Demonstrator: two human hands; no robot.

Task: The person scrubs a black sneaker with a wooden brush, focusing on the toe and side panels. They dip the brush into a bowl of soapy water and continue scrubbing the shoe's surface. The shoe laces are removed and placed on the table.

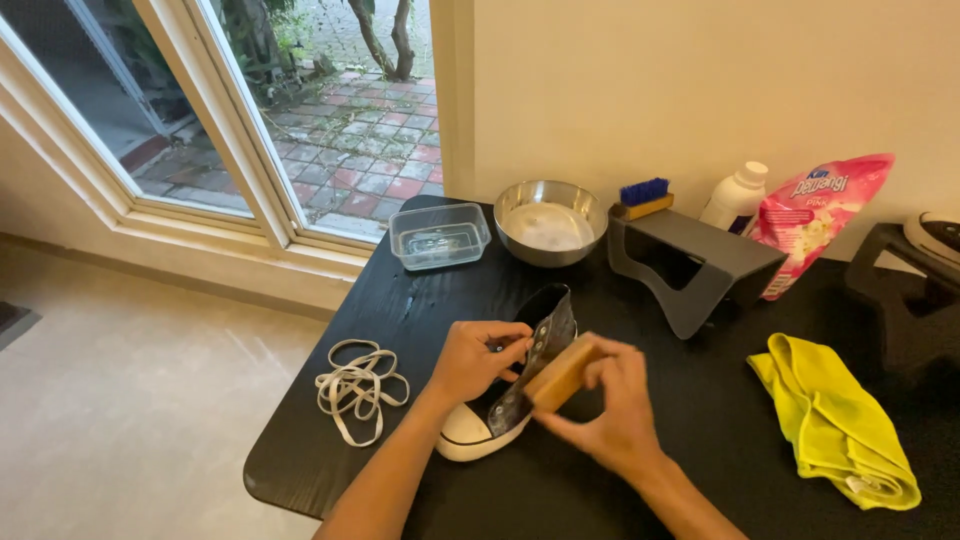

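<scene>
A black high-top sneaker (545, 320) with a white toe cap lies on the black table (420, 310), laces removed. My left hand (478, 357) grips the shoe's eyelet edge near the opening. My right hand (615, 405) holds a wooden brush (562, 372) pressed flat against the shoe's side. A loose white shoelace (358, 385) lies in a tangle to the left of the shoe, near the table's left edge.
Behind the shoe stand a clear plastic tub (440, 235) and a metal bowl (550, 222) of soapy water. A grey shoe stand (695, 262) carries a blue-bristled brush (645, 196). A white bottle (735, 197), pink pouch (815, 220) and yellow cloth (835, 420) sit to the right.
</scene>
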